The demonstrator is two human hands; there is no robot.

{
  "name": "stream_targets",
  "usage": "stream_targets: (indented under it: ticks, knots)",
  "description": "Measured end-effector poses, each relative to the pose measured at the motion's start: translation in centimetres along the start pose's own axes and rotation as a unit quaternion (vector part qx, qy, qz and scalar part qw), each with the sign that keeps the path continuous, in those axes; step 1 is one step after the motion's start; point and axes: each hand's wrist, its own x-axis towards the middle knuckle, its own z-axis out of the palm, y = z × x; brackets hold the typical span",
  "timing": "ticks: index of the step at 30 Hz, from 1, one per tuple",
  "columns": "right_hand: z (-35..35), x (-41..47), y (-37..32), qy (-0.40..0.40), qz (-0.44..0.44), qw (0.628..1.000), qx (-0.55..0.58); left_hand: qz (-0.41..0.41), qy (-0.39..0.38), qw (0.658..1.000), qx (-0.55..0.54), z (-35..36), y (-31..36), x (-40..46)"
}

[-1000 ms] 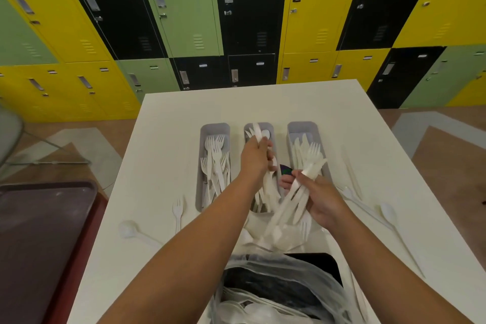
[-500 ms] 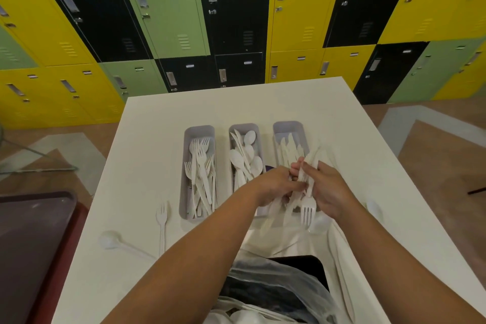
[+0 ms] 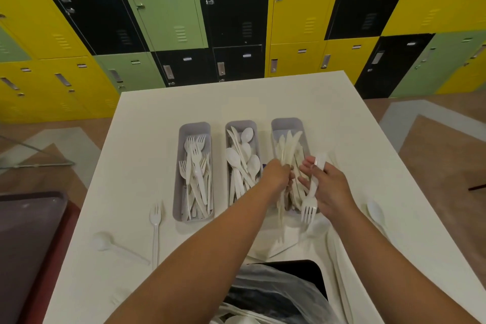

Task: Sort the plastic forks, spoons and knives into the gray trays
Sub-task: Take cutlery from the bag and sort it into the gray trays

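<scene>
Over the right gray tray [image 3: 287,125], the left hand [image 3: 276,177] grips a bunch of white knives [image 3: 288,150] while the right hand [image 3: 330,187] holds a fork [image 3: 309,206], tines down.

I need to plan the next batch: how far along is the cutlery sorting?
Done: forks fill the left tray, spoons the middle tray, knives the right tray. In hand: left hand grips knives over that tray; right hand holds a fork. Left: loose fork, two spoons on the table.
</scene>
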Motion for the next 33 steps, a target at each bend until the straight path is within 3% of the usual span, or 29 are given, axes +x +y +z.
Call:
stream_targets:
  ticks: [2,5,11,14,17,20,22,28,33]
  knots:
    - [-0.3,0.1,0.0,-0.003,0.001,1.0,-0.005,-0.035,0.002,0.997,-0.067,0.1,1.2,0.5]
    - [-0.5,0.0,-0.2,-0.01,-0.001,1.0,-0.003,-0.018,0.015,0.997,-0.074,0.3,3.0,1.9]
    - [-0.9,0.0,-0.8,-0.028,-0.01,0.999,0.024,0.049,0.02,0.991,0.12,0.6,3.8,2.4]
    - [-0.8,-0.2,-0.8,-0.05,-0.009,0.998,0.021,0.074,0.015,0.988,0.135,0.8,2.8,1.2]
    - [-0.5,-0.4,-0.7,-0.059,0.003,0.998,0.037,0.043,-0.081,0.993,0.078,0.3,2.1,-0.7]
    - [0.0,-0.5,-0.7,-0.06,0.011,0.997,0.05,-0.023,-0.219,0.972,0.079,-1.0,1.4,-2.6]
    - [0.3,-0.7,-0.6,-0.068,0.001,0.997,0.039,-0.036,-0.263,0.959,0.1,-2.2,0.6,-3.0]
    - [1.0,-1.8,-0.6,-0.112,0.038,0.992,0.037,0.026,-0.203,0.963,0.175,-7.0,-0.8,-3.4]
    - [2.1,-3.1,-0.3,-0.178,0.112,0.977,0.044,-0.006,-0.073,0.997,0.014,-11.6,-2.2,-3.5]
